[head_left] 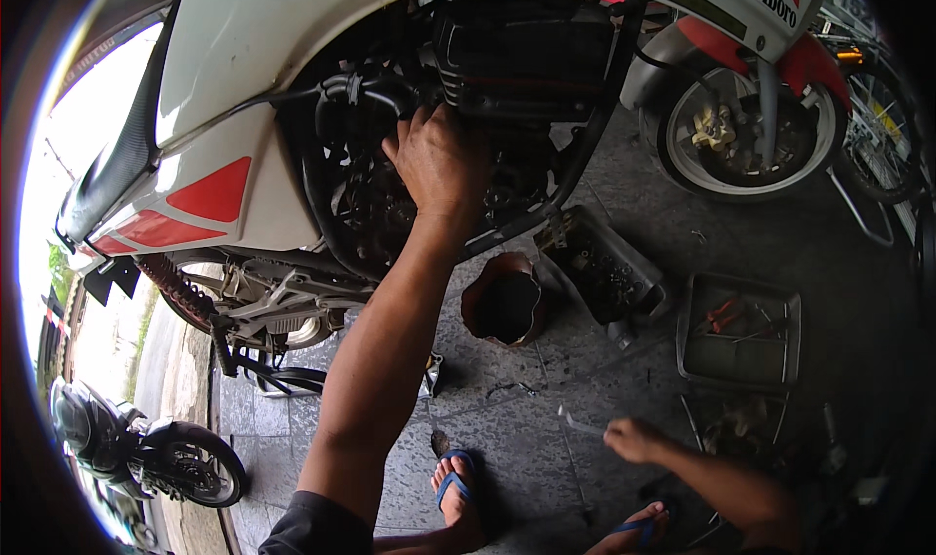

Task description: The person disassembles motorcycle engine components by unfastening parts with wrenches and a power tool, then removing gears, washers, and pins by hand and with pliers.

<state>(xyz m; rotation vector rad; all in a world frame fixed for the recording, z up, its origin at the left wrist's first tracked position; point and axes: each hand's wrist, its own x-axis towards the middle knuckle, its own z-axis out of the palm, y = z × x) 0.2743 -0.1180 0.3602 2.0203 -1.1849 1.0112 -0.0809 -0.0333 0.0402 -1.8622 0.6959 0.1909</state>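
Observation:
My left hand (439, 160) reaches into the engine bay of a white and red motorcycle (283, 180). Its fingers are curled just below a black hose (388, 91) and beside the finned engine cylinder (522, 58); what the fingertips grip is hidden. Low on the right, over the floor, my right hand (634, 442) is closed around a slim pale tool (582, 425) that points left. Its exact kind is too blurred to tell. Beneath the engine stands a round tub with a brown rim (475, 306), holding something dark.
A grey rectangular container (648, 263) with small dark parts sits beside the tub. Further right, a metal tray (685, 336) holds red-handled pliers (720, 317) and other tools. Loose tools lie near my right arm. My sandalled foot (453, 487) rests on grey tiles; another motorcycle (146, 448) stands lower left.

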